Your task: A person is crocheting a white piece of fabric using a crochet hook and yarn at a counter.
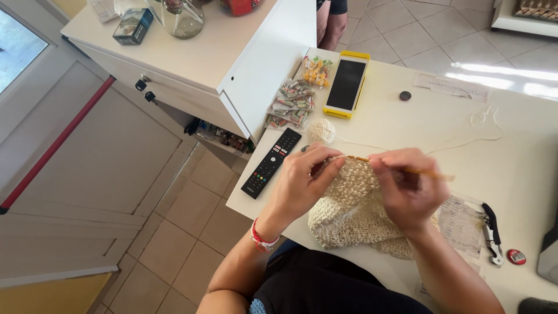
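Note:
A cream crocheted piece [354, 215] lies at the near edge of the white table [511, 157], partly in my lap. My left hand [302, 183] pinches its top edge, with a red and white bracelet on the wrist. My right hand [410, 186] grips a thin orange crochet hook [427, 172], whose tip pokes into the top stitches between both hands. A small ball of cream yarn [321, 130] sits just beyond my left hand, and a loose strand [465, 139] trails across the table to the right.
A black remote [271, 162] lies left of the yarn. Behind it are bags of wrapped sweets [292, 104] and a yellow-cased phone [347, 84]. Pliers [493, 232] and a small red round thing [515, 256] rest on papers at right. A white counter [192, 52] stands to the left.

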